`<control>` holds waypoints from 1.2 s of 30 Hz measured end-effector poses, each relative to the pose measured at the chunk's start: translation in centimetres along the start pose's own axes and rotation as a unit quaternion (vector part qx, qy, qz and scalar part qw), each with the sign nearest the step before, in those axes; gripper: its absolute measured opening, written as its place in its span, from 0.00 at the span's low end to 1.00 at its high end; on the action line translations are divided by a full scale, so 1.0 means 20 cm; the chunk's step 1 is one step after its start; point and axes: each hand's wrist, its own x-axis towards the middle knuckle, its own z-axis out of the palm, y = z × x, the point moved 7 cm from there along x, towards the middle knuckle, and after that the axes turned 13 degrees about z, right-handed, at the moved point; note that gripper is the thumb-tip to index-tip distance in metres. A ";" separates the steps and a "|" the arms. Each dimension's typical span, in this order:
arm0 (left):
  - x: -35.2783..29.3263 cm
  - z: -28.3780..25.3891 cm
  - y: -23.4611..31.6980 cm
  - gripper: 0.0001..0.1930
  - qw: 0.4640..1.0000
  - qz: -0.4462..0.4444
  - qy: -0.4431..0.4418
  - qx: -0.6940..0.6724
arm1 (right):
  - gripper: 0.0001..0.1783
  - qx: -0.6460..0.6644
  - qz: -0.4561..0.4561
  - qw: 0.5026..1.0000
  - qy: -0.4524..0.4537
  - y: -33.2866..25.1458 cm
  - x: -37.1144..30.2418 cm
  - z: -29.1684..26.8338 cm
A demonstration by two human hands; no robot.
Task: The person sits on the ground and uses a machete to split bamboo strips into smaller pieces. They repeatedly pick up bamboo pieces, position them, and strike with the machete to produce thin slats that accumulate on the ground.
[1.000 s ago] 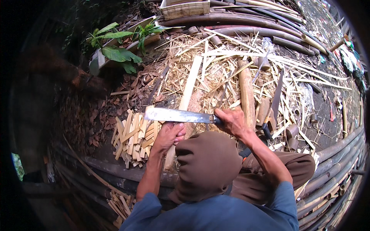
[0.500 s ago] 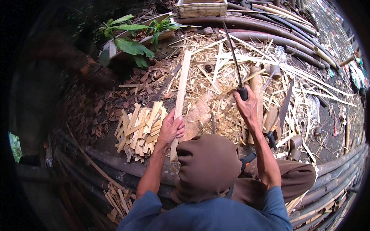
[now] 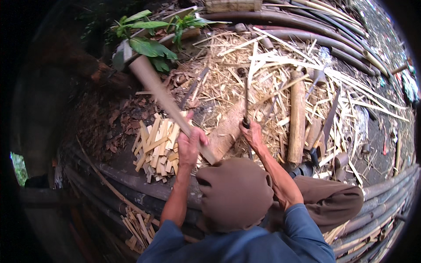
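Note:
My left hand (image 3: pixel 189 142) is closed around the lower part of a flat, pale bamboo slat (image 3: pixel 162 94), smeared by motion. The slat leans up and to the left, its lower end close to a worn wooden block (image 3: pixel 230 125). In my right hand (image 3: pixel 252 133) is the black handle of a long-bladed knife (image 3: pixel 246 94). Its thin, dark blade points away from me, nearly upright in the view, over the shavings. Just left of my left hand lies a pile of short cut slats (image 3: pixel 160 144).
A thick bamboo piece (image 3: pixel 297 118) and a hand saw (image 3: pixel 331 116) lie to the right among shavings and long strips. Dark bamboo poles (image 3: pixel 280 19) run along the far side. A leafy plant (image 3: pixel 149 46) grows at the far left. More sticks (image 3: pixel 139 225) sit at lower left.
The slat has swung from nearly upright to leaning left, its lower end shifting right. My right hand has come left and nearer with the knife, whose blade now stands straighter.

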 end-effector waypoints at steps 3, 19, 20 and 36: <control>0.10 -0.01 -0.06 0.21 0.999 0.012 0.034 0.032 | 0.15 -0.060 0.043 0.997 -0.026 -0.05 -0.15 -0.08; 0.40 0.35 -0.32 0.14 0.987 0.143 0.053 0.049 | 0.19 0.083 0.137 0.987 -0.027 -0.45 -0.56 -0.69; 0.39 0.37 -0.33 0.16 0.989 0.134 0.023 -0.057 | 0.21 0.086 0.106 0.991 -0.015 -0.57 -0.60 -0.72; 0.28 0.67 -0.35 0.27 0.982 0.085 -0.083 -0.145 | 0.26 0.141 0.094 0.983 -0.077 -0.84 -0.72 -0.83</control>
